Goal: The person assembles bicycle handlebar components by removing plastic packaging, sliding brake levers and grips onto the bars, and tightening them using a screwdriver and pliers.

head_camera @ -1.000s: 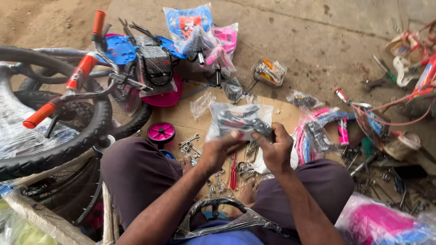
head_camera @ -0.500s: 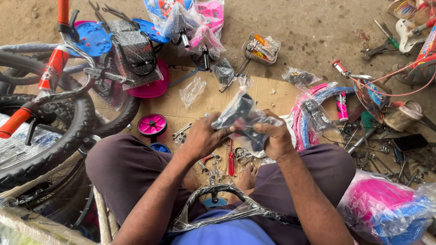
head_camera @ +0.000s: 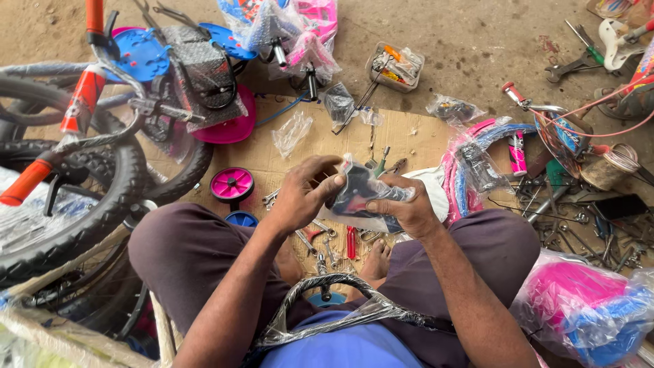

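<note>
The clear plastic bag (head_camera: 361,197) of dark parts has come lower, to mid-frame. Left hand (head_camera: 303,194) and right hand (head_camera: 405,208) both keep a clenched grip on it, above the cardboard (head_camera: 409,136).

Bare, dusty concrete floor (head_camera: 477,41) spreads in flat daylight above and to both sides of the grip, with a flattened sheet of brown cardboard (head_camera: 409,133) laid directly beneath it and reaching up toward the far ground; no walls show.
</note>
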